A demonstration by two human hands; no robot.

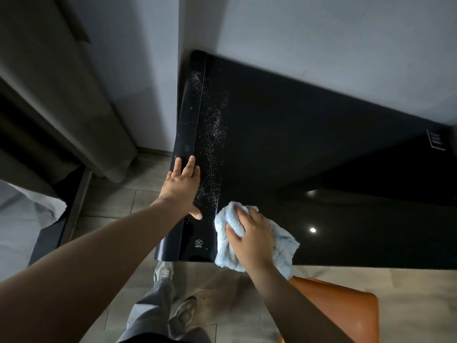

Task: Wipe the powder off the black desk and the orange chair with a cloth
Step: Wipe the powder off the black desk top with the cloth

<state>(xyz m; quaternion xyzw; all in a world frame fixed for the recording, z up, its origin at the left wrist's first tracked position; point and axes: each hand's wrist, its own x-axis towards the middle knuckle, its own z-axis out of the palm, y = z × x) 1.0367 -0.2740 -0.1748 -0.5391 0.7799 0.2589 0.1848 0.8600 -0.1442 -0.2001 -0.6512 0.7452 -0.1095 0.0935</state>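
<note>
A glossy black desk (309, 149) fills the middle of the view. White powder (214, 134) lies in a long streak near the desk's left edge. My right hand (252, 231) grips a bunched light blue cloth (282, 246) and presses it on the desk's front left corner, just below the streak. My left hand (184, 184) rests on the desk's left edge, fingers straight over the rim and thumb on the top. An orange chair (346, 308) stands at the lower right, partly behind my right forearm.
A grey wall (321, 33) backs the desk. Grey curtains (61, 95) hang at the left, beside a bed corner (22, 219). My legs and shoes (163, 273) stand on the tiled floor in front of the desk. A white label (436, 141) sits at the desk's far right.
</note>
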